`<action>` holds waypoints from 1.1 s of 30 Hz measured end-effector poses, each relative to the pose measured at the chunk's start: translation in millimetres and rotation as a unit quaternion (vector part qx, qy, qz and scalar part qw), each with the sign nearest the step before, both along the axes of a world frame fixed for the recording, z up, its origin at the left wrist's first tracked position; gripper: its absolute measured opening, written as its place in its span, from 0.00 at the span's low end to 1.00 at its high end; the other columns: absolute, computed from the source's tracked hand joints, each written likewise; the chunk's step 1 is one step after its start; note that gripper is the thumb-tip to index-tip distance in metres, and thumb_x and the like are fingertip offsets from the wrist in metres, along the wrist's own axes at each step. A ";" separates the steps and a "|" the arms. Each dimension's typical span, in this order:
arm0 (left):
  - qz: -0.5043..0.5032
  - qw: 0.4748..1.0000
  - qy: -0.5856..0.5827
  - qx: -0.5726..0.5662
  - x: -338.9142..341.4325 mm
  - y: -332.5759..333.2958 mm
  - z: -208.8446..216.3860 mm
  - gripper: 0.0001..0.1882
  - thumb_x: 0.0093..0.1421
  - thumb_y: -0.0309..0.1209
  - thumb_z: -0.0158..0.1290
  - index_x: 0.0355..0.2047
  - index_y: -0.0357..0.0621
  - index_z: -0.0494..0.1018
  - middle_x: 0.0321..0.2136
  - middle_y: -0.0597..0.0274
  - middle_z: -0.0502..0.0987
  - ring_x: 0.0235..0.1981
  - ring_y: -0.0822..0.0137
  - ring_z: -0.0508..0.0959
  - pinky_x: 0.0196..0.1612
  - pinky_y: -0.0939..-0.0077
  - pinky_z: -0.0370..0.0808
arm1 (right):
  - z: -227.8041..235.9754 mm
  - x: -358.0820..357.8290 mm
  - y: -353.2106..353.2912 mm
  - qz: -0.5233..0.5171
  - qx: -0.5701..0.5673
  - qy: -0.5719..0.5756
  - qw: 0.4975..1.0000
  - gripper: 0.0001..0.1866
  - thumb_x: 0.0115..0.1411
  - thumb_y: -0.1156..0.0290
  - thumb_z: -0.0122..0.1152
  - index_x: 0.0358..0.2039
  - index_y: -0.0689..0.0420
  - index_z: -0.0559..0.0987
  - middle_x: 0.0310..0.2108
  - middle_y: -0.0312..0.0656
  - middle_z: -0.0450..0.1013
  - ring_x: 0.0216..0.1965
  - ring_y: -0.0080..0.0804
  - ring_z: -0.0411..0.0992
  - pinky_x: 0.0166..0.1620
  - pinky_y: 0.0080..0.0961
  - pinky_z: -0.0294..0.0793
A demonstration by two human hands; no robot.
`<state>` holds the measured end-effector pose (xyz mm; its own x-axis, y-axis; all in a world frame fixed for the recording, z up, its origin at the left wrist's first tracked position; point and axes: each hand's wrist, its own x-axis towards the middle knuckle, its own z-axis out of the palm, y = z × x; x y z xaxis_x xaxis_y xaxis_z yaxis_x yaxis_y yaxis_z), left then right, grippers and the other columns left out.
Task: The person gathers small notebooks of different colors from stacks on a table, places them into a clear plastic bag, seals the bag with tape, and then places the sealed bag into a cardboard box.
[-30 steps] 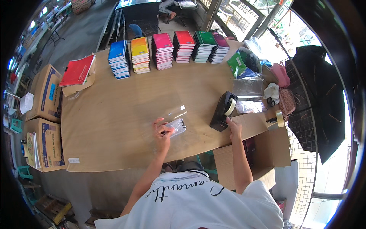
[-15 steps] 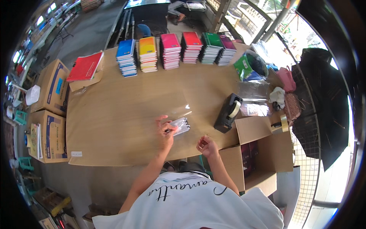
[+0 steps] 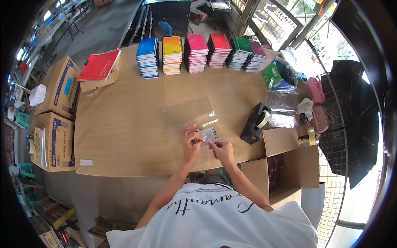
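A small spiral-bound notebook pack (image 3: 209,134), whitish on top and covered in clear plastic, lies at the near middle of the table, its dark coil edge to the right. My left hand (image 3: 191,145) is closed on the plastic at the pack's left side, index finger raised. At the near edge, my right hand (image 3: 223,152) pinches the plastic, fingertips close to the left ones. What exactly lies between the fingertips is too small to make out. Just beyond the pack, a clear plastic sheet (image 3: 188,112) lies flat on the tabletop (image 3: 120,124).
Stacks of notebooks in blue (image 3: 147,58), yellow, pink, red, green and purple line the far edge. A black tape dispenser (image 3: 255,124) stands to the right, beside an open carton (image 3: 304,165). Red notebooks (image 3: 99,65) and closed cartons (image 3: 56,142) are at the left.
My right hand has come left from the table edge to the notebook pack and now pinches its plastic. My left hand stays on the pack. The whole view has shifted slightly.
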<state>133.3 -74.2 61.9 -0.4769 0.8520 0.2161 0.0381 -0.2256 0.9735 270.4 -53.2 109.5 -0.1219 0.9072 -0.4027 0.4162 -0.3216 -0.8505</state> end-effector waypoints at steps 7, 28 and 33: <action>-0.173 0.966 -0.192 -0.026 -36.8 10.0 1.0 0.45 0.44 0.21 0.61 0.60 0.47 0.49 0.46 0.54 0.67 0.46 0.62 0.70 0.52 0.68 0.68 | -68.0 -5.0 5.9 0.051 0.275 -0.116 0.953 0.21 0.56 0.55 0.63 0.24 0.63 0.77 0.14 0.42 0.71 0.16 0.24 0.69 0.22 0.25 0.70; -0.214 0.810 0.504 -0.210 -21.3 -72.3 -25.7 0.43 0.44 0.32 0.64 0.61 0.49 0.58 0.58 0.44 0.52 0.59 0.41 0.55 0.60 0.48 0.55 | 62.9 284.6 -80.1 -0.297 0.176 -0.030 0.938 0.45 0.36 0.76 0.74 0.57 0.58 0.63 0.48 0.48 0.71 0.50 0.43 0.69 0.54 0.35 0.67; -0.244 0.803 0.497 -0.221 -21.8 -74.2 -21.8 0.42 0.45 0.32 0.63 0.61 0.51 0.58 0.59 0.44 0.52 0.59 0.41 0.54 0.60 0.47 0.54 | -1.1 448.0 -73.0 -0.170 0.104 -0.441 0.875 0.41 0.33 0.77 0.73 0.53 0.59 0.68 0.43 0.52 0.74 0.44 0.50 0.72 0.50 0.40 0.71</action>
<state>111.5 -148.5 40.1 0.1577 0.9833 -0.0911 0.8577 -0.0907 0.5061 718.4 -126.2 108.4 0.4438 0.8957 -0.0257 0.8509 -0.4303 -0.3013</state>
